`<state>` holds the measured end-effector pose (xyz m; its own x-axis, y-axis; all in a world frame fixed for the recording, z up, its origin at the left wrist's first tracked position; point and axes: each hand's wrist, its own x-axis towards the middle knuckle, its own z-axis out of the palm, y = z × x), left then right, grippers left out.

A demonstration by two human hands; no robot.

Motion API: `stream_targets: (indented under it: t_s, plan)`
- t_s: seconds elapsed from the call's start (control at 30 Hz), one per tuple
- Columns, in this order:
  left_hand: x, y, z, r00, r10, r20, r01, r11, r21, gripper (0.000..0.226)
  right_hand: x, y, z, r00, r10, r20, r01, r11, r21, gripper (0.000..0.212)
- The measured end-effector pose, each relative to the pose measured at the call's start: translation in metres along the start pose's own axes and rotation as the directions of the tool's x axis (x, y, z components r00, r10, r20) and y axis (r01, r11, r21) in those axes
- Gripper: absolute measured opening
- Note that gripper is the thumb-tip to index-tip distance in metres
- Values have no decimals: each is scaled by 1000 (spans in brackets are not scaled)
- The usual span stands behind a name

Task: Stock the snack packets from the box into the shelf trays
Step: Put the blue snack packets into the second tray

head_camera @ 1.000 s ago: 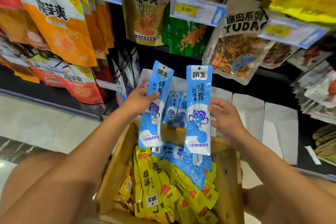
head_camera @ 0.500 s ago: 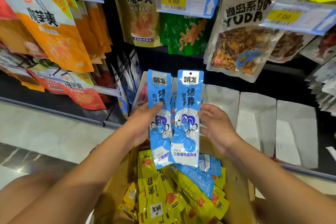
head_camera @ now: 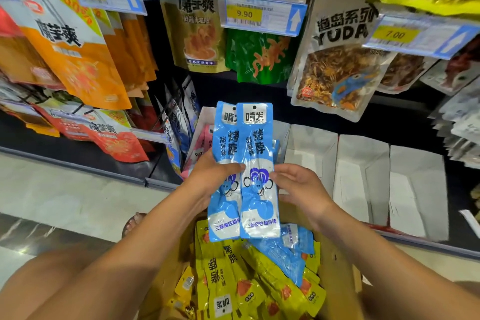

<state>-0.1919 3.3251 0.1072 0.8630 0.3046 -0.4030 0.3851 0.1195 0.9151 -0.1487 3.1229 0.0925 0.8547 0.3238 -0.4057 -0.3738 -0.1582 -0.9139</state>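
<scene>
Two long blue snack packets stand upright side by side, the right packet [head_camera: 259, 163] overlapping the left packet [head_camera: 224, 143]. My left hand [head_camera: 210, 179] grips the left one, its thumb reaching across to the edge of the right one. My right hand [head_camera: 301, 187] pinches the right packet's right edge. Both are held above the open cardboard box [head_camera: 335, 267], which holds several yellow packets [head_camera: 228, 275] and blue packets [head_camera: 288, 249]. Behind the held pair, more blue packets [head_camera: 277, 147] show in a white shelf tray [head_camera: 309, 148].
Further white cardboard trays [head_camera: 363, 176] line the low shelf to the right. Large snack bags hang above, among them an orange bag [head_camera: 75, 60] and a clear bag [head_camera: 335, 65], with price tags [head_camera: 262, 14]. A sandalled foot [head_camera: 132, 223] is on the floor at left.
My hands have brought the two blue packets together from apart until they overlap, and my left thumb now reaches the right packet.
</scene>
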Motion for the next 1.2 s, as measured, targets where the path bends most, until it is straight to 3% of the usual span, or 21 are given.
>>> stream_targets:
  t_s: [0.17,0.27,0.47,0.7,0.83,0.97,1.2]
  plan:
    - [9,13,-4,998,9,65,-15,996,88,35,1,-2,-1,999,-10,-41,5,994,-108,19]
    - [13,25,-7,994,-56,91,50,996,77,19,4,-7,0,998,37,-43,-39,998,-46,20]
    - [20,57,-26,992,-126,-10,126,990,69,10,28,-8,-21,991,58,-122,-62,998,-24,22]
    - [38,58,-46,994,-36,-102,39,999,28,23,95,7,-34,965,159,-209,-167,986,-20,25]
    - [49,51,-56,988,6,-152,-10,1000,-29,19,137,18,-18,949,196,-246,-215,975,-53,5]
    - [57,47,-61,984,8,-176,-18,998,-57,20,180,37,-1,946,237,-219,-270,954,-131,18]
    - [60,44,-61,989,-10,-149,1,998,-62,24,219,75,25,931,289,-220,-341,906,-251,21]
